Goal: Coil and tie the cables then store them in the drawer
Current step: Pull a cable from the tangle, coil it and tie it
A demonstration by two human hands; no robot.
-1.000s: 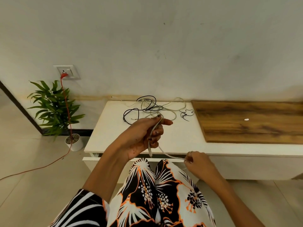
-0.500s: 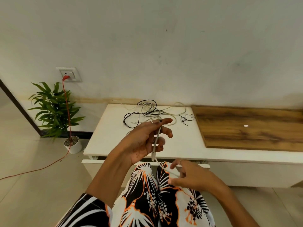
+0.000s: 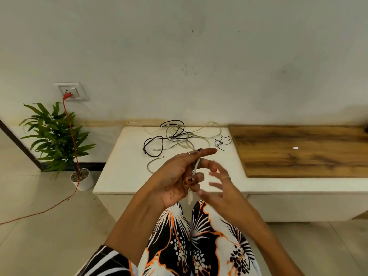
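A white cable (image 3: 196, 168) is held up and down in the left hand (image 3: 179, 176), with its plug end hanging below the curled fingers. The right hand (image 3: 221, 186) is just beside it on the right, fingers spread and holding nothing. More tangled cables (image 3: 175, 136) are left on the far part of the white cabinet (image 3: 123, 176). No open drawer can be seen

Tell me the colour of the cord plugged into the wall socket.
Red, seen in the head view: the cord runs from the socket down past the plant.
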